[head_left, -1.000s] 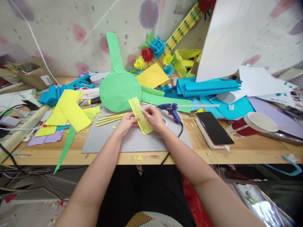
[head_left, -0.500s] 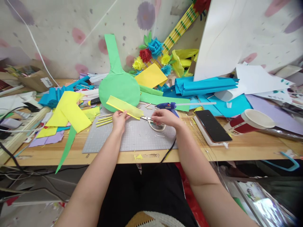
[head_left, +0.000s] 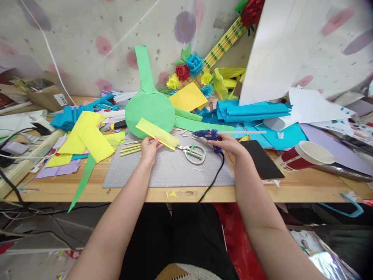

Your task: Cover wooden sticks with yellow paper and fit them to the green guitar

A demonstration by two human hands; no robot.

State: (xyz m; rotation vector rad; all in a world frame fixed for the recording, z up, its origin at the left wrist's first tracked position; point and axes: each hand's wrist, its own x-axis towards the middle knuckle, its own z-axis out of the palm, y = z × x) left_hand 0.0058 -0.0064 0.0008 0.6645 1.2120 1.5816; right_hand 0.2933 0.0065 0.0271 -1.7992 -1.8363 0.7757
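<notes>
My left hand (head_left: pixel 150 151) pinches a folded strip of yellow crepe paper (head_left: pixel 159 133) by its lower edge, tilted over the cutting mat (head_left: pixel 163 171). White-handled scissors (head_left: pixel 194 154) lie on the mat, their tips by the strip's right end. My right hand (head_left: pixel 229 145) is at the blue hot glue gun (head_left: pixel 207 134), fingers stretched out and apart around its handle; a firm grip does not show. A clear glue stick (head_left: pixel 247 132) sticks out of the gun's back. Several thin yellow-wrapped sticks (head_left: pixel 130 150) lie left of my left hand.
A round green paper shape (head_left: pixel 150 112) with a long neck stands behind the mat. Yellow paper pieces (head_left: pixel 93 136) lie left. Right are a phone (head_left: pixel 262 159), a tilted paper cup (head_left: pixel 304 155) and rolled blue paper (head_left: pixel 253 111). The glue gun's black cord (head_left: pixel 217 175) crosses the table's front edge.
My right hand has left the scissors, which now lie on the mat, and moved right to the glue gun. My left hand still holds the yellow strip.
</notes>
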